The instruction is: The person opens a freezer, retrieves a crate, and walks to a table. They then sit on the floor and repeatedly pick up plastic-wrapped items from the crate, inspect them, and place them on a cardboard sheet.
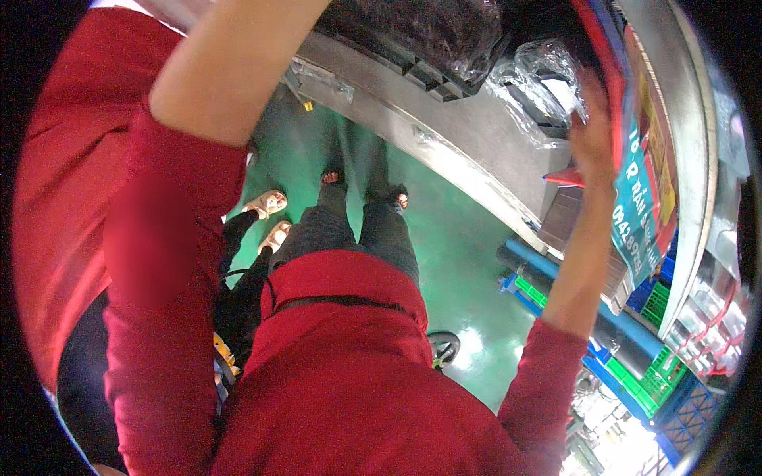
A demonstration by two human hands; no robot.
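Observation:
My right hand [591,135] is at the upper right, blurred, beside a black part in clear plastic wrap [548,91] on the grey metal worktop [484,127]. Its fingers look stretched out, with the thumb apart; whether they touch the wrap I cannot tell. My left forearm [238,63] reaches up past the top edge, so that hand is out of sight. At the top centre, a black plastic tray [440,75] holds dark items under clear film [429,24].
Someone in a red shirt [79,119] stands close on my left; light sandals [270,205] show on the green floor [456,214]. To the right are a teal printed sign [639,214], green crates [635,385] and a blue rail [548,262]. A small black wheel [444,347] sits behind me.

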